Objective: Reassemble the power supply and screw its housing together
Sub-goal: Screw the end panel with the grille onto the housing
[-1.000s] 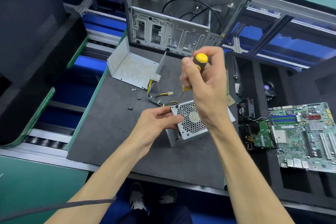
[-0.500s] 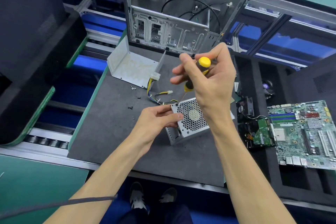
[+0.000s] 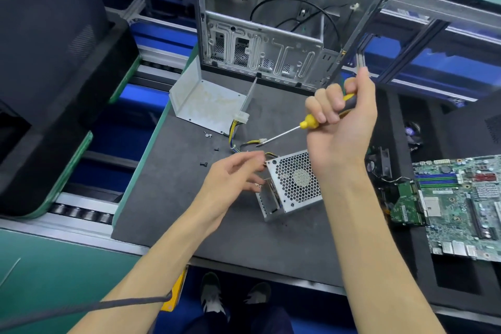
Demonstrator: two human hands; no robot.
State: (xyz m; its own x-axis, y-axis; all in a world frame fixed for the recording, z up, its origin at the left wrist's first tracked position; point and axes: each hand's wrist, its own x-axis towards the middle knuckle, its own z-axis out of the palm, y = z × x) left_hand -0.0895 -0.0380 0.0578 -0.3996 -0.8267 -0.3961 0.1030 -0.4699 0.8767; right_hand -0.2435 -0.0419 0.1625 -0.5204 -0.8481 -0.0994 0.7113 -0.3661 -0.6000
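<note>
The power supply (image 3: 294, 184), a small silver box with a honeycomb fan grille on top, lies on the dark grey mat (image 3: 162, 198). Its yellow and black cables (image 3: 235, 138) run off to the upper left. My left hand (image 3: 230, 179) hovers at the box's left corner with its fingers loosely curled, and I see nothing held in it. My right hand (image 3: 341, 122) is raised above the box and grips a yellow and grey screwdriver (image 3: 309, 124). The shaft points down-left, with its tip over the cables. The bent metal housing cover (image 3: 206, 103) lies apart at the mat's far left.
Three loose screws (image 3: 208, 134) (image 3: 216, 149) (image 3: 203, 164) lie on the mat left of the cables. An open computer case (image 3: 265, 35) stands behind. A motherboard (image 3: 461, 198) and other parts lie in a black foam tray (image 3: 406, 266) at the right. Black foam blocks (image 3: 40, 62) sit at the left.
My right hand lifted the screwdriver off the power supply's corner and swung it nearly level, pointing left. My left hand let go of the box's corner and opened.
</note>
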